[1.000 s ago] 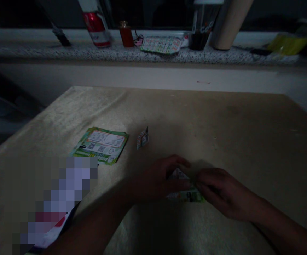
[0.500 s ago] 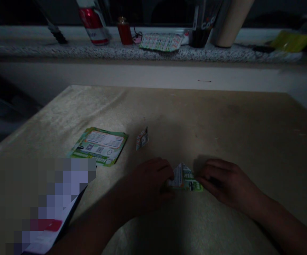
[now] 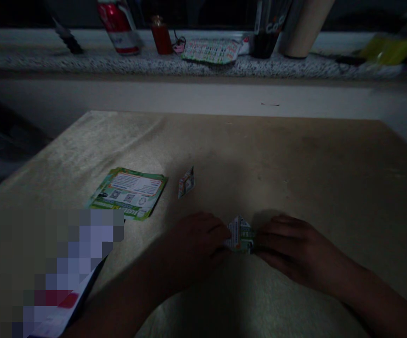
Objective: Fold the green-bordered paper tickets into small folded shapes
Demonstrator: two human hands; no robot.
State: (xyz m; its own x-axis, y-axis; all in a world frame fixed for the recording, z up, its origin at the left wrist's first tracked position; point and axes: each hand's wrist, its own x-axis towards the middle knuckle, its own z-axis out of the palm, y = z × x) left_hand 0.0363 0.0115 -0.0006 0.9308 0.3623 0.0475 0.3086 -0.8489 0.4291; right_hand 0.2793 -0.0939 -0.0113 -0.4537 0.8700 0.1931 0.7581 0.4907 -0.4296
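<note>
A small folded piece of printed paper (image 3: pixel 240 233), white and green with a peaked top, lies on the tan table (image 3: pixel 295 169) between my hands. My left hand (image 3: pixel 196 244) presses its fingertips on the paper's left edge, fingers curled. My right hand (image 3: pixel 295 251) pinches the paper's right edge, fingers together. A stack of green printed sheets (image 3: pixel 128 192) lies to the left, and a tiny folded paper piece (image 3: pixel 185 182) stands between the stack and my hands.
A granite ledge (image 3: pixel 84 61) runs along the back with a red can (image 3: pixel 117 26), a small red bottle (image 3: pixel 160 35), a printed sheet (image 3: pixel 210 50), a dark cup (image 3: pixel 265 33) and a cardboard tube (image 3: pixel 304 28). A blurred-out item (image 3: pixel 66 267) lies at the table's left front.
The paper has been folded narrower, its right green flap now tucked in. My hands have drawn closer together around it, and the view has tilted slightly down.
</note>
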